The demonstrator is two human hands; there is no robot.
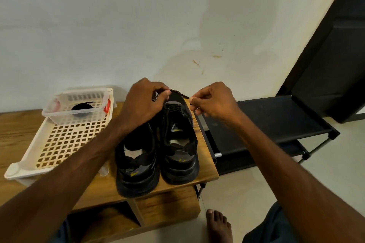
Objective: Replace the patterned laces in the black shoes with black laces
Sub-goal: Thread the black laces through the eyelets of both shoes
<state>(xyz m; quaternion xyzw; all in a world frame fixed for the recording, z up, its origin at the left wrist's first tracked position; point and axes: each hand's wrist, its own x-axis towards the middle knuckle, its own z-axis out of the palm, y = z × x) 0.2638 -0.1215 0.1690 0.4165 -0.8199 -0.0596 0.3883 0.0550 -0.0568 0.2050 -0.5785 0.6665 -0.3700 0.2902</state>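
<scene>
Patterned lace is up off the shoes, pulled taut btwn both hands above the toe end of the pair, close to the wall.

Far left: white perforated tray on the wooden table, w/ a clear plastic box sitting at the tray's far end. A coiled black lace lies inside the box; red clips on the box sides.

Next, left hand: fingers curled, gripping one end of the patterned lace, a speckled bit poking out under the fingers. The hand sits over the toe of the left-side shoe and hides it.

Black shoes stand side by side at the table's R end, heels toward the camera, toes toward the wall, very close together. The right-side shoe shows dark lacing on its upper; can't tell for the other, as hand + forearm cover it.

Right hand: thumb + forefinger pinch the other end of the patterned lace, remaining fingers curled in. It's held approx over the table's R edge, just beside the right-side shoe's toe.

R of the table: low black shelf rack on a pale floor, dark door panel beyond. Bottom of view: a bare foot on the floor near the table.
</scene>
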